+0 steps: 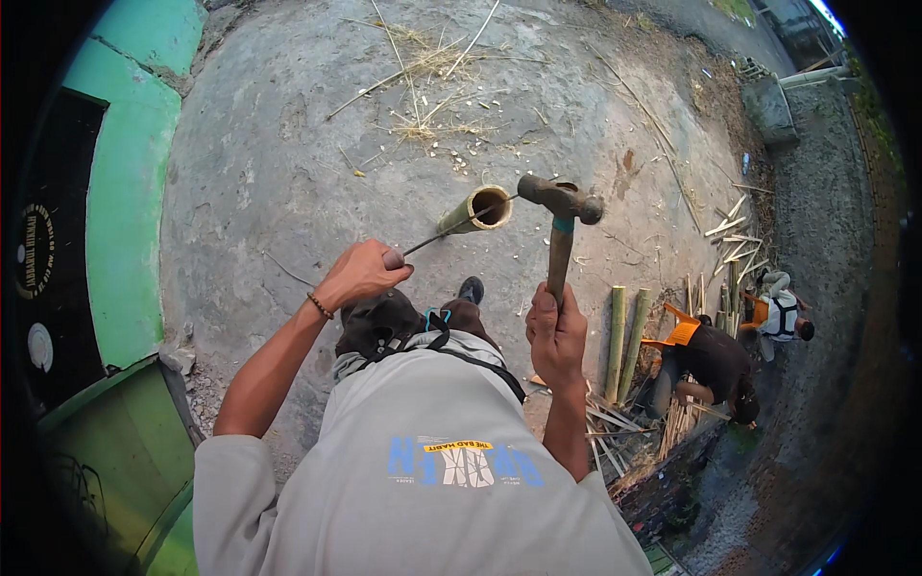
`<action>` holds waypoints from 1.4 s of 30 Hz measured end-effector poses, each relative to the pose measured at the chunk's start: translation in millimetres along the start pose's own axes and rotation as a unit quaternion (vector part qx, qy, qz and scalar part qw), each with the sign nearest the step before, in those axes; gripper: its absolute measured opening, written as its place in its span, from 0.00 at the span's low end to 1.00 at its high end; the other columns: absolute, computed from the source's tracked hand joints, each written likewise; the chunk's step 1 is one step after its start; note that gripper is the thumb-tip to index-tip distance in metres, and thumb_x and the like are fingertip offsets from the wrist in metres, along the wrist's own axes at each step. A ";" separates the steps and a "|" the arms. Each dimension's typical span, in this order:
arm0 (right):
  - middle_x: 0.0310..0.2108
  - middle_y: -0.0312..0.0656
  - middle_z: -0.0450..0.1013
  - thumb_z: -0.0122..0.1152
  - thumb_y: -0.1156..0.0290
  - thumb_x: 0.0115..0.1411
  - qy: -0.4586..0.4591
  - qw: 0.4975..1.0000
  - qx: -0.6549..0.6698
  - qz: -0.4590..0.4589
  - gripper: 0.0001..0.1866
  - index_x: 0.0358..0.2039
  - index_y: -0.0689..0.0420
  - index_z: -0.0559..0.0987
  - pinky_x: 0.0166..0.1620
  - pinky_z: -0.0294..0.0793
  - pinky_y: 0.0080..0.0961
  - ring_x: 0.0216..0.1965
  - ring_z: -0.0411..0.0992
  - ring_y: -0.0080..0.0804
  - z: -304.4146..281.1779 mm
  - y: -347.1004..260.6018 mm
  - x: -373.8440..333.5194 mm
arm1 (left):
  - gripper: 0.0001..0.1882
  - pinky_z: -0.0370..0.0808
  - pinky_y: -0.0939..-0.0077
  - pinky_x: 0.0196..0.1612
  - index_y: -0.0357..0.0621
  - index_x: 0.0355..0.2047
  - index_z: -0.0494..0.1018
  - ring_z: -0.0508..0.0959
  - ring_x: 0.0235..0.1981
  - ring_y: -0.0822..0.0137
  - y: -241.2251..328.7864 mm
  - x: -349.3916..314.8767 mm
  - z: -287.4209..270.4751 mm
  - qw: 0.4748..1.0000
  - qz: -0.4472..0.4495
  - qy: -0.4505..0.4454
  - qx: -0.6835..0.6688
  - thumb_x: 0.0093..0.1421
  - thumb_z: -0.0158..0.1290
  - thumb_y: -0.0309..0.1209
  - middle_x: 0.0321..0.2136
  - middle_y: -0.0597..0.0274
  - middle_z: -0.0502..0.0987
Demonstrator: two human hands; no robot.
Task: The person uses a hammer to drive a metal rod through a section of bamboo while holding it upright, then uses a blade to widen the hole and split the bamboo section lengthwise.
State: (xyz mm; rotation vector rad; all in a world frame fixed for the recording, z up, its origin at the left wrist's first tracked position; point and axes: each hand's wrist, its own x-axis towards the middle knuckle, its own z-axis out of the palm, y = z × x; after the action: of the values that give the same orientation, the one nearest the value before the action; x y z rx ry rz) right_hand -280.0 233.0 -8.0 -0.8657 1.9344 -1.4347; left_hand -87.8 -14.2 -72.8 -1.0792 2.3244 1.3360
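Standing on a grey concrete floor (288, 144), the person looks down past their own grey shirt at both hands. The left hand (360, 274) has its grip wrapped tight around the handle end of a thin dark blade (451, 228), whose far end lies across the open mouth of an upright bamboo pole (477, 210); the pole stands just ahead of the person's dark shoe (471, 288), and its hollow top shows as a pale ring. The right hand (557, 331) has its grip pressed together around the lower part of a wooden handle, holding a hammer (562, 206) upright with its metal head raised just to the right of the pole's mouth, near it but apart from the blade. A beaded bracelet (320, 306) sits on the left wrist. To the right, two green bamboo lengths (626, 331) lie side by side on the floor, with pale split strips (735, 240) scattered beyond them. Further right, another person (711, 370) bends over a bundle of strips, and a second person (783, 312) is just beyond. Dry straw (427, 86) litters the floor far ahead, and a green painted wall (130, 192) curves along the left.
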 end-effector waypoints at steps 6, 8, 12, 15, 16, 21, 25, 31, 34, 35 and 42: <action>0.18 0.29 0.61 0.47 0.52 0.76 0.007 0.996 -0.057 0.071 0.20 0.33 0.55 0.68 0.20 0.60 0.20 0.16 0.58 0.17 34.6 87.8 -11.8 | 0.20 0.73 0.59 0.29 0.36 0.25 0.78 0.76 0.22 0.51 -1.1 -18.6 20.6 0.999 -0.020 0.028 -0.001 0.55 0.59 0.45 0.19 0.46 0.76; 0.17 0.30 0.61 0.47 0.52 0.76 0.052 0.987 0.072 0.135 0.20 0.34 0.55 0.68 0.19 0.60 0.19 0.15 0.58 0.17 39.5 83.7 -14.1 | 0.20 0.75 0.55 0.31 0.37 0.26 0.79 0.79 0.25 0.44 -6.8 -33.0 33.1 1.000 -0.021 0.017 -0.010 0.56 0.58 0.46 0.22 0.42 0.79; 0.18 0.28 0.59 0.53 0.50 0.74 0.140 0.967 0.164 0.133 0.20 0.36 0.54 0.67 0.17 0.58 0.18 0.15 0.58 0.14 29.5 75.2 20.6 | 0.18 0.76 0.57 0.32 0.39 0.29 0.81 0.80 0.26 0.44 -9.3 -48.7 60.5 1.000 -0.012 -0.002 -0.010 0.58 0.59 0.45 0.24 0.43 0.80; 0.21 0.28 0.62 0.63 0.48 0.68 0.086 0.989 0.013 0.120 0.24 0.33 0.57 0.70 0.27 0.62 0.21 0.25 0.59 0.17 29.2 80.4 38.4 | 0.17 0.76 0.55 0.33 0.38 0.33 0.81 0.81 0.30 0.42 2.4 -56.5 64.6 0.999 -0.019 0.011 -0.042 0.57 0.60 0.42 0.26 0.41 0.81; 0.21 0.28 0.62 0.63 0.48 0.68 0.091 0.988 0.015 0.123 0.24 0.33 0.57 0.70 0.27 0.62 0.21 0.25 0.59 0.17 30.6 84.7 36.6 | 0.17 0.76 0.55 0.33 0.38 0.33 0.81 0.81 0.30 0.42 3.5 -57.0 68.4 0.999 -0.018 0.006 -0.037 0.57 0.60 0.42 0.26 0.41 0.81; 0.22 0.30 0.65 0.61 0.49 0.70 0.076 0.963 0.155 0.205 0.23 0.34 0.59 0.73 0.26 0.63 0.23 0.24 0.61 0.18 39.9 85.2 27.2 | 0.17 0.75 0.54 0.31 0.37 0.29 0.79 0.81 0.28 0.40 3.9 -59.0 89.2 0.998 -0.023 0.034 -0.038 0.55 0.61 0.41 0.24 0.40 0.79; 0.21 0.31 0.66 0.58 0.51 0.72 0.090 0.972 0.123 0.180 0.22 0.34 0.60 0.74 0.25 0.64 0.26 0.22 0.62 0.20 44.9 87.5 35.1 | 0.16 0.74 0.54 0.29 0.36 0.27 0.77 0.80 0.26 0.40 -0.3 -52.8 98.8 0.997 -0.008 0.058 -0.053 0.55 0.62 0.40 0.23 0.40 0.78; 0.19 0.33 0.65 0.57 0.52 0.73 0.084 0.980 0.052 0.173 0.21 0.36 0.60 0.74 0.25 0.65 0.27 0.22 0.65 0.20 32.5 80.2 47.3 | 0.14 0.75 0.55 0.30 0.37 0.28 0.79 0.79 0.27 0.39 -0.1 -34.2 108.2 0.995 0.014 0.064 -0.072 0.55 0.62 0.38 0.23 0.40 0.78; 0.19 0.33 0.65 0.55 0.50 0.73 0.066 0.973 0.093 0.199 0.23 0.36 0.60 0.74 0.24 0.65 0.27 0.20 0.64 0.20 29.8 79.1 51.8 | 0.14 0.76 0.56 0.30 0.38 0.28 0.80 0.80 0.27 0.39 4.8 -28.3 104.7 0.994 0.016 0.074 -0.077 0.55 0.62 0.39 0.23 0.40 0.78; 0.19 0.32 0.65 0.54 0.48 0.73 0.067 0.980 0.082 0.167 0.24 0.36 0.60 0.74 0.22 0.63 0.25 0.19 0.63 0.19 31.8 86.1 54.6 | 0.15 0.76 0.56 0.30 0.37 0.28 0.79 0.80 0.27 0.40 5.2 -27.0 102.5 0.995 0.020 0.077 -0.061 0.55 0.61 0.39 0.23 0.40 0.78; 0.19 0.32 0.66 0.54 0.45 0.72 -0.002 0.984 0.088 0.156 0.26 0.35 0.59 0.74 0.21 0.62 0.24 0.18 0.62 0.18 31.0 67.9 77.9 | 0.17 0.75 0.56 0.30 0.34 0.24 0.77 0.79 0.24 0.41 -8.5 -16.7 81.9 0.993 0.024 0.109 -0.022 0.55 0.61 0.39 0.21 0.39 0.77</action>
State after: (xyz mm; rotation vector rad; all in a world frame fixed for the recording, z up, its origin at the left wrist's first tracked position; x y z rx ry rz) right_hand -316.0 168.5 -86.7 -0.4613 1.8118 -1.3854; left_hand -81.7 58.7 -114.1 -1.2478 2.5012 1.3526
